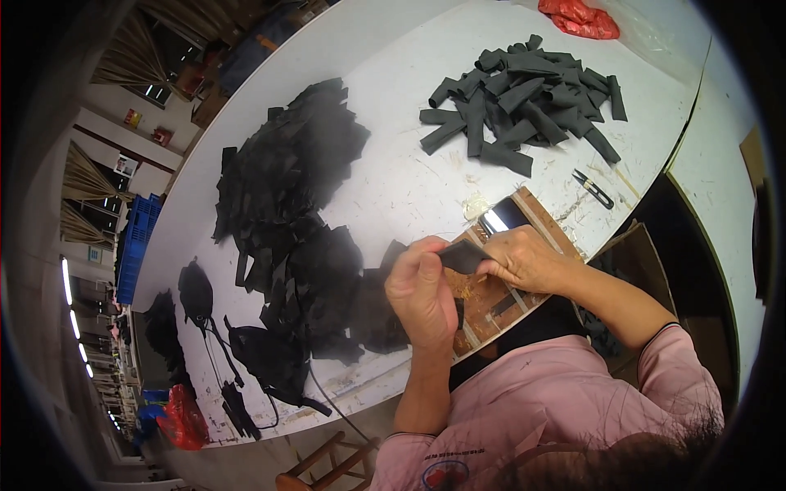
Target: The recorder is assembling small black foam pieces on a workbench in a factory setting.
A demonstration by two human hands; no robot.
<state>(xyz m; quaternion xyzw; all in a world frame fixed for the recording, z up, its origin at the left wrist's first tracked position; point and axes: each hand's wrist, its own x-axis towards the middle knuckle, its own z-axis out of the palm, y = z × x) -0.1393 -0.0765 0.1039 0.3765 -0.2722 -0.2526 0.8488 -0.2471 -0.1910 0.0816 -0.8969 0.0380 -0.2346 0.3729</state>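
Observation:
Between my two hands is a small dark grey fabric piece [464, 257], held above a wooden board [485, 329]. My left hand [423, 293] grips its left end, with the thumb and fingers closed. At its right end my right hand [526, 260] pinches the fabric, fingers curled in. A shiny metal plate [506, 218] lies on the board just beyond my right hand. Dark flat fabric pieces [327, 262] lie heaped left of my left hand.
Farther off, a pile of dark fabric tubes [524, 102] sits on the white table [401, 176]. Thread snips [594, 190] lie at right. Small black bags [266, 360] with cords are at left. A cardboard box [643, 266] stands beside my right arm, a wooden stool [327, 468] below the table edge.

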